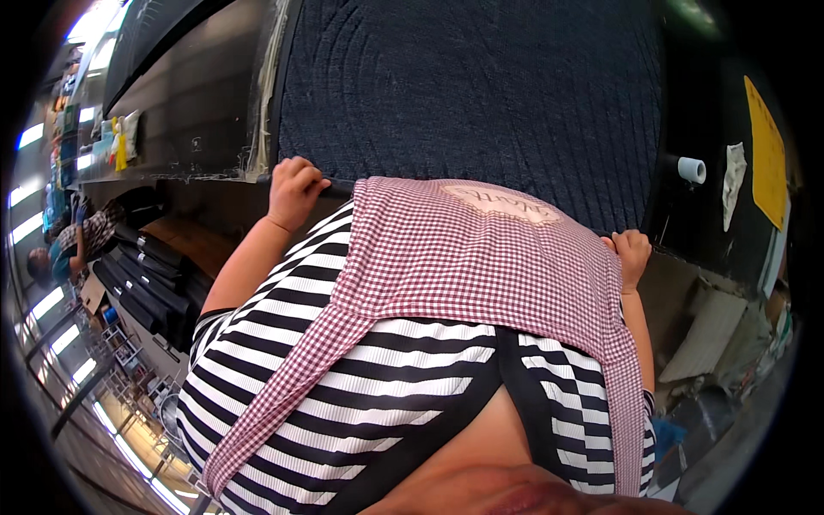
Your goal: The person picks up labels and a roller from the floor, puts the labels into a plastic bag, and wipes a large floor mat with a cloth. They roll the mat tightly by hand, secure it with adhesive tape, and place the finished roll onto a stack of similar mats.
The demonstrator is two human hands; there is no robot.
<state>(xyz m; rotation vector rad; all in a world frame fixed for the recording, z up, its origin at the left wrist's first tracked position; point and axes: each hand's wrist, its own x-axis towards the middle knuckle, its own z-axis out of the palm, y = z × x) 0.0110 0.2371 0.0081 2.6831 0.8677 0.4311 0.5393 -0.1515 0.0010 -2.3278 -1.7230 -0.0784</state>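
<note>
A dark navy, carpet-like mat (481,94) with a ribbed, swirled pile lies in front of me and runs away past the top of the view. My left hand (294,193) is closed on its near-left corner, where a dark edge strip shows beside the fingers. At the near-right corner my right hand (632,256) is closed too, fingers curled over the edge. Between my hands, my red-and-white checked apron (481,257) hides most of the mat's near edge.
Left of the mat is a black table surface (202,94) holding a small yellow item (118,144). To the right are a white roll (691,170), a crumpled white strip (734,184) and a yellow sheet (766,153). Black mats (150,287) and another person (64,253) are at far left.
</note>
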